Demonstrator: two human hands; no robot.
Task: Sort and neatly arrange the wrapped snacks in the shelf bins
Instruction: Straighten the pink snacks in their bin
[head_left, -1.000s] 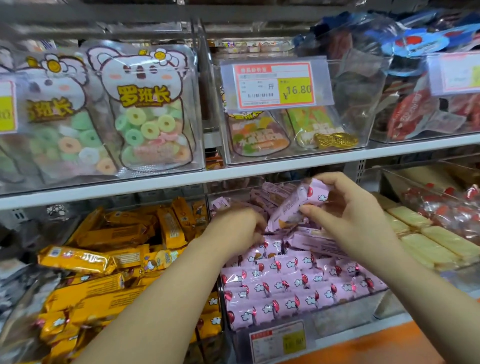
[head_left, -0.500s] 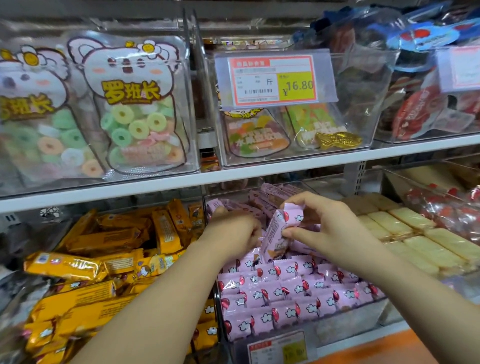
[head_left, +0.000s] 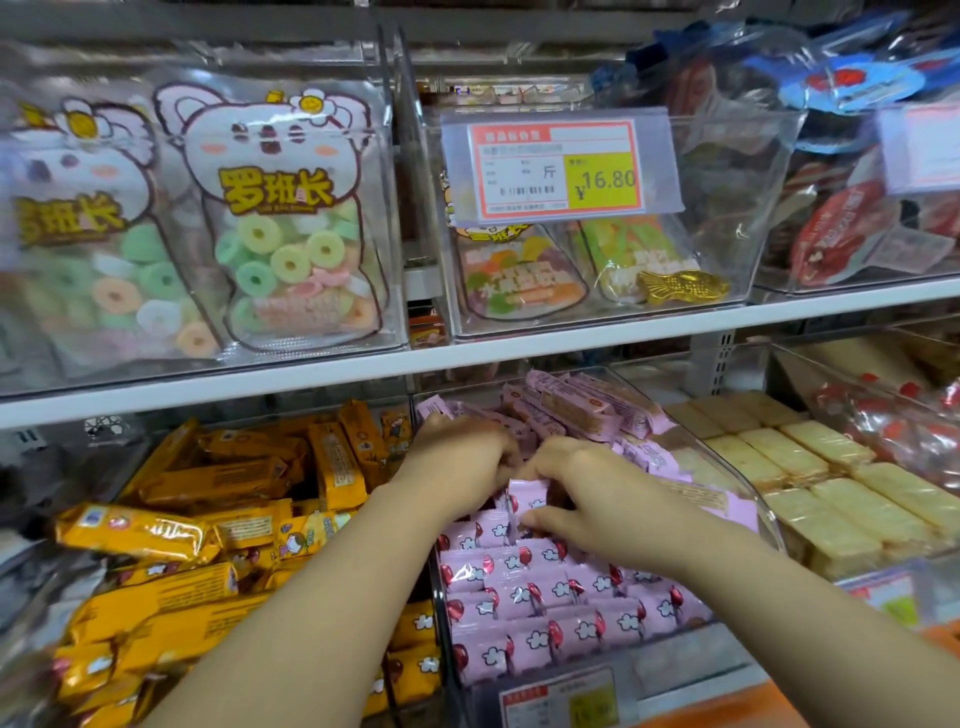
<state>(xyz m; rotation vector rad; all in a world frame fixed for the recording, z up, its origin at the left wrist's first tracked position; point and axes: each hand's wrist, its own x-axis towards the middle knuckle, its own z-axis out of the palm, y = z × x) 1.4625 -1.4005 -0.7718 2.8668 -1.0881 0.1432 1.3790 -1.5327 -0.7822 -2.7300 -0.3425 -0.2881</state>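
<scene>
Nearest, below both sets of fingers, a price label (head_left: 558, 699) sits on the front of the clear bin (head_left: 685, 660). Behind it, pink snacks (head_left: 545, 592) lie face up in tidy rows, filling the bin's front half.

Just above those rows the right hand (head_left: 597, 499) pinches one pack (head_left: 527, 501), which stands on edge at the back of the rows. Its fingers (head_left: 550, 521) curl narrowly round the pack's right side.

The left hand (head_left: 457, 462) is just to the left, close against the right hand, with its back to the camera. Its fingers (head_left: 506, 460) curl down beside the same pack. Their tips are hidden, so I cannot tell whether they hold anything.

Beyond both hands, a loose heap (head_left: 582, 405) of the same pink snacks fills the back of the bin, some of them tilted. Left of the left fingers, a neighbouring bin holds yellow packs (head_left: 208, 519) in a jumble. Right of the right fingers, pale bars (head_left: 810, 467) lie in rows, and further right are red-wrapped sweets (head_left: 909, 431).

Above the hands runs the white shelf (head_left: 311, 371). Farther up, ring-candy bags (head_left: 291, 234) stand on the left. To the right is a bin with a price tag (head_left: 558, 169) reading 16.80, a fruit-candy bag (head_left: 519, 275) and a gold fish (head_left: 680, 286).
</scene>
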